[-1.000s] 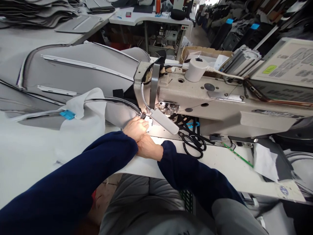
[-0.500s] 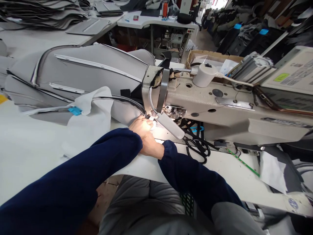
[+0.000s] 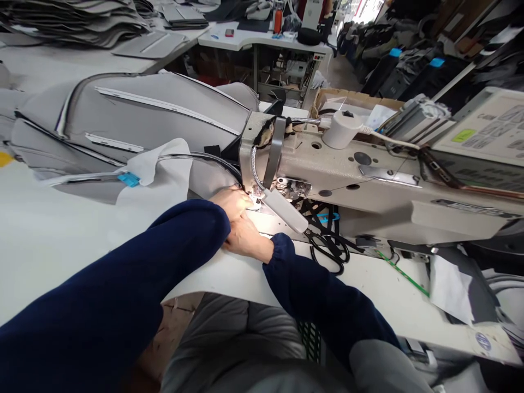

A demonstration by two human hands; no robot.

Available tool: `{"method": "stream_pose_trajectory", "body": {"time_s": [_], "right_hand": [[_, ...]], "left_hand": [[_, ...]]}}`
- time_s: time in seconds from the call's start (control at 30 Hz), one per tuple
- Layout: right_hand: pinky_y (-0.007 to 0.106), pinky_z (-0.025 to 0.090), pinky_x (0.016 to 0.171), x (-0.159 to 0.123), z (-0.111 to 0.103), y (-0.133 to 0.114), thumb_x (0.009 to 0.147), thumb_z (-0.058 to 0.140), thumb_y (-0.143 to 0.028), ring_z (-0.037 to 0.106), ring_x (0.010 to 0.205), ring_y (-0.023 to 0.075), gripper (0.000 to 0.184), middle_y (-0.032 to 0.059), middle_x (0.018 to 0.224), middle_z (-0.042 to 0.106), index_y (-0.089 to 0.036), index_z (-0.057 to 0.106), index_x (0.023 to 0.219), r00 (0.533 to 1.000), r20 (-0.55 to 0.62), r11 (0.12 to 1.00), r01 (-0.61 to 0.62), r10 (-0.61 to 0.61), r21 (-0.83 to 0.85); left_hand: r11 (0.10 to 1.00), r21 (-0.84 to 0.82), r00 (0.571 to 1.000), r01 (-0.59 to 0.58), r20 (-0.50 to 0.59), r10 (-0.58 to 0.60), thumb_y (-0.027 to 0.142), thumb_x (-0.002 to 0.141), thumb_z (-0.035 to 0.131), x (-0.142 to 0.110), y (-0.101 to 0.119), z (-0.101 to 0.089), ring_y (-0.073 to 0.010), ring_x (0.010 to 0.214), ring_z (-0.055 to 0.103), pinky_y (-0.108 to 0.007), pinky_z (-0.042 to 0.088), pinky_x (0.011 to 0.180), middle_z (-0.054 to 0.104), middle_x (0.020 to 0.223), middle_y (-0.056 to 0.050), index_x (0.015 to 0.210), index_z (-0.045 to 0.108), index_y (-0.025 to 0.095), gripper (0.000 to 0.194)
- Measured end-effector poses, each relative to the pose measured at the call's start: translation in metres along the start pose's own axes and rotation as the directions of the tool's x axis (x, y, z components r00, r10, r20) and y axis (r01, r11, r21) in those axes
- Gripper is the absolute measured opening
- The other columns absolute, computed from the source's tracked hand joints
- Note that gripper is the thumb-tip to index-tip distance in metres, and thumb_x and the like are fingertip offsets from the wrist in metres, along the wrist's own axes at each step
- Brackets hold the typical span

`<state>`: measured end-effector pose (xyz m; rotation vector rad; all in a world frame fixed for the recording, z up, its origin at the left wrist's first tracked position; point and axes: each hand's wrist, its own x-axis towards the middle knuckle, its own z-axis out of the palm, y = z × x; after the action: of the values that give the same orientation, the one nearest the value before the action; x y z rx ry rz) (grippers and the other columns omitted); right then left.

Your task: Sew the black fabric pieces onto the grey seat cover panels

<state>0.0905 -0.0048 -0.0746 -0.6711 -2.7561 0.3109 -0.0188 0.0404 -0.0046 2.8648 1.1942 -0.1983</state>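
A beige sewing machine [image 3: 380, 174] reaches in from the right, a small lamp [image 3: 286, 210] lighting its needle area. A large grey fabric cover [image 3: 164, 120] with white strips and dark piping leads into that area. My left hand [image 3: 232, 202] is closed on the cover's edge just left of the presser foot, fingertips close to the foot. Just below and touching it is my right hand [image 3: 248, 238], its fingers curled in and partly hidden; what they hold cannot be seen. White fabric [image 3: 172, 169] and a blue clip [image 3: 129, 179] lie on the cover.
Black-handled scissors [image 3: 327, 254] rest by the machine bed, near black straps. A control box [image 3: 487, 125] stands at right, and a white cloth scrap [image 3: 450, 289] lies on the table's right part. Stacked grey pieces [image 3: 73, 24] fill the back left. A cardboard box [image 3: 356, 98] stands behind the machine.
Both hands have shifted slightly left, away from the needle area. The right hand has drawn a little down from under the left. The cover looks nearly unchanged.
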Motion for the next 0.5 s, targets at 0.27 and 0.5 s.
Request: {"method": "stream_pose_trajectory", "body": {"time_s": [0.27,0.5], "right_hand": [[0.037,0.043,0.079,0.009,-0.005,-0.01,0.093,0.046,-0.032,0.052,0.094,0.0253,0.038,0.0156,0.116,0.051,-0.014,0.051,0.127,0.987,-0.101,0.992,-0.115,0.121,0.057],[0.031,0.043,0.081,0.005,-0.01,-0.007,0.099,0.037,-0.03,0.055,0.096,0.0206,0.038,0.0111,0.106,0.057,-0.009,0.045,0.13,0.982,-0.101,0.975,-0.142,0.161,0.172]], "left_hand": [[0.956,-0.291,0.926,0.036,-0.351,-0.142,0.026,0.086,0.044,-0.031,-0.04,-0.046,-0.0125,0.084,0.062,-0.023,0.045,0.08,0.071,0.089,-0.002,0.09,0.071,0.016,0.029],[0.61,-0.192,0.616,0.769,-0.034,-0.787,0.048,0.098,0.024,-0.097,-0.123,-0.031,-0.0301,0.117,0.049,-0.044,0.036,0.098,0.052,0.132,-0.014,0.137,0.041,0.013,0.056]]}}
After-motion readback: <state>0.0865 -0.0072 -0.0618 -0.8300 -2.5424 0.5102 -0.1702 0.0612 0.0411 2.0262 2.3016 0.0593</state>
